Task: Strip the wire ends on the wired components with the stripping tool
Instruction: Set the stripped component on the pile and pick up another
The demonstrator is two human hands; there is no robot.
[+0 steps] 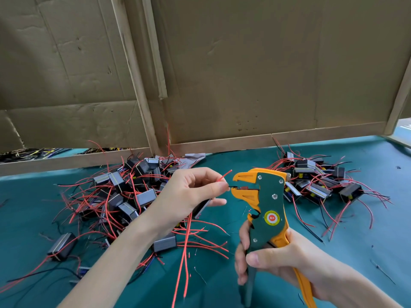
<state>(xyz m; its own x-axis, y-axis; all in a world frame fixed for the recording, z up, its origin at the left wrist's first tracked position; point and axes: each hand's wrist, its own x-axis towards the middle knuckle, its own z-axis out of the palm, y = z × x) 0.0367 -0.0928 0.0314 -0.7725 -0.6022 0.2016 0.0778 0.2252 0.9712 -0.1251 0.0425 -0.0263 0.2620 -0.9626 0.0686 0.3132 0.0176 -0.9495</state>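
Observation:
My right hand (pixel 273 261) grips the handles of the orange and green stripping tool (pixel 266 203), held upright with its jaws pointing left. My left hand (pixel 191 194) pinches a wired component's thin wires between thumb and forefinger. A black wire end (pixel 232 186) reaches into the tool's jaws, and a red wire end (pixel 224 175) sticks up past my fingertips. The component's grey body (pixel 201 207) shows partly under my left fingers, with long red wires hanging down from it.
A large pile of grey block components with red and black wires (pixel 124 196) lies left on the green table cover (pixel 367 252). A smaller pile (pixel 320 181) lies at the right. Cardboard panels on wooden strips (pixel 244 74) wall off the back.

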